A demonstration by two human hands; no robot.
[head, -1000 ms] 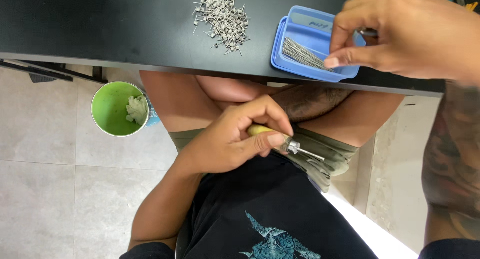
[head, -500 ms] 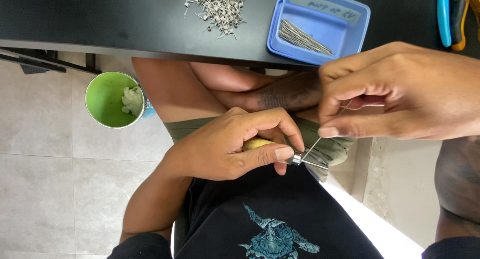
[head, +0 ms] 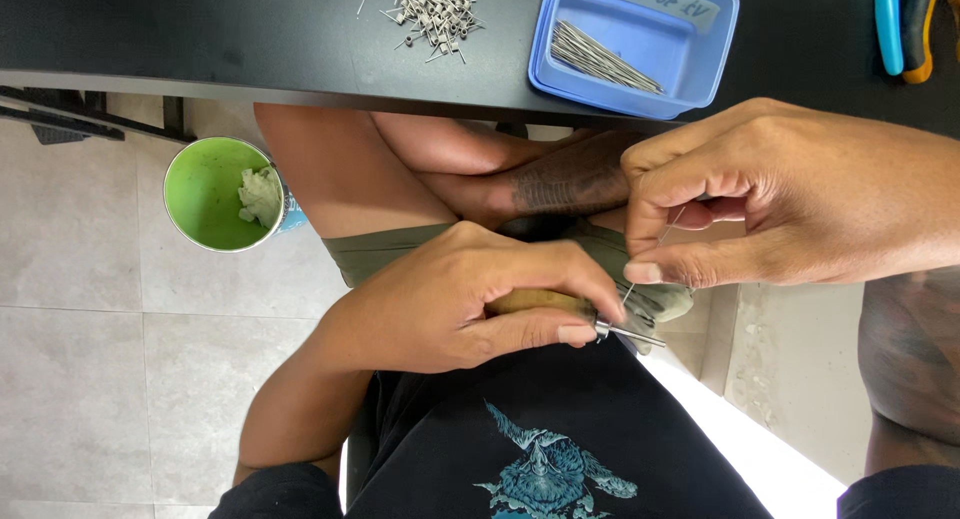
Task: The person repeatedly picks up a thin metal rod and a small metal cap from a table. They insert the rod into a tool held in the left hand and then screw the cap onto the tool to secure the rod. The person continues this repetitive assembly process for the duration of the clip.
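Head view: 2 hands, 1 wooden-handled tool (head: 545, 302), 1 wire (head: 668, 231).

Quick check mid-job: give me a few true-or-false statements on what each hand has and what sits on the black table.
1. The left hand grips a wooden-handled tool with a metal tip. True.
2. The right hand pinches a thin wire. True.
3. The blue plastic tray is empty. False: it holds straight wires.
4. The green cup stands on the black table. False: it is on the tiled floor.
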